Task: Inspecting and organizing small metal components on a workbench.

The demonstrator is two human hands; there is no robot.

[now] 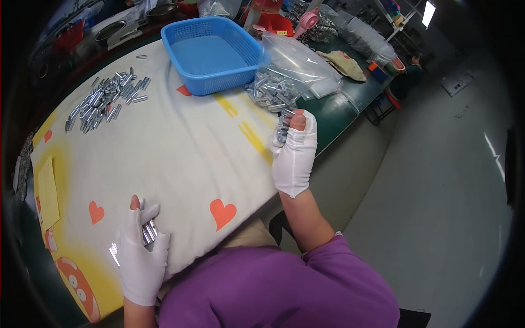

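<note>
My left hand (143, 254), in a white glove with bare fingertips, is curled around several short silvery metal tubes (149, 232) near the table's front edge. A few more tubes (114, 254) show just left of that hand; whether they lie on the cloth or stick out of the grip, I cannot tell. My right hand (295, 150), gloved the same way, is closed on several similar tubes (283, 128), thumb on top. It is right by a clear plastic bag (295, 54) with many metal tubes (273, 90) in its near end. A loose pile of tubes (104, 98) lies at the far left.
A blue plastic basket (210, 85) stands at the back, left of the bag. A white cloth with red hearts (223, 214) covers the green table (342, 112). A yellow paper (48, 194) lies at the left edge. Behind are a pink fan (307, 21) and a red bin (276, 23).
</note>
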